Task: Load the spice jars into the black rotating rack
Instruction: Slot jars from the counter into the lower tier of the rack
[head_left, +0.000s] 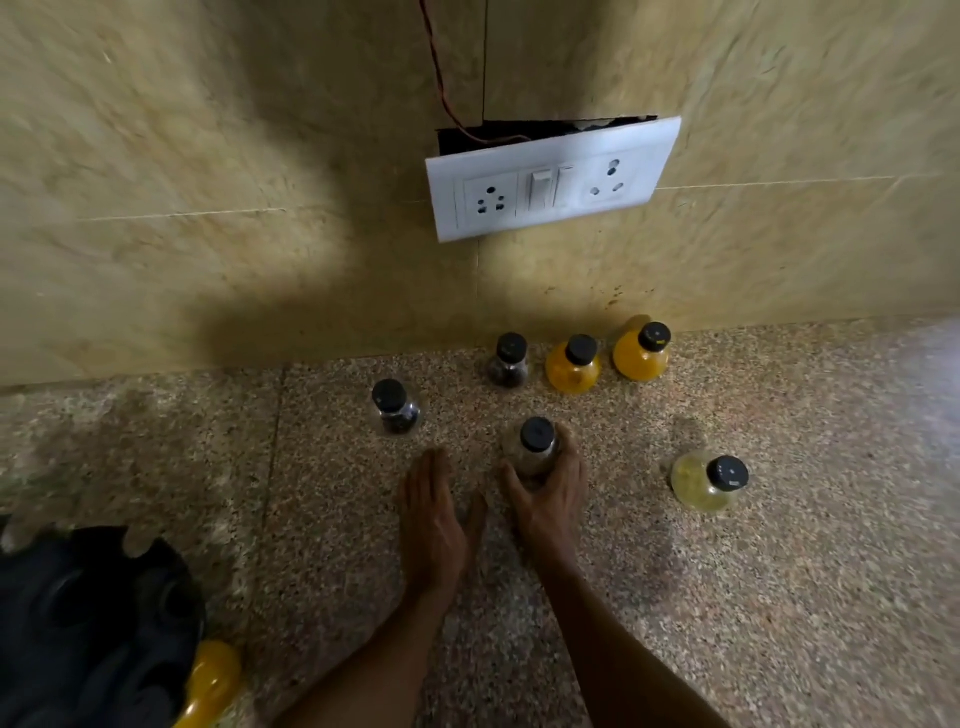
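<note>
Head view: right hand (545, 499) fingers grip the jar (535, 449) right of the flat, open left hand (434, 519); next, carry it to the rack (93, 623).

Rack (93, 623): black, round, with circular pockets; at the lower left edge of the surface (779, 597); one yellow-filled jar (213, 680) seated at its right side.
Grasped jar (535, 449): clear, black cap, brownish contents; upright, held by the right hand (550, 493).
Dark jars (396, 408) (509, 361): upright, black caps.
Orange-yellow jars (573, 364) (643, 352): upright near the wall.
Pale yellow jar (709, 480): apart, at right.
</note>
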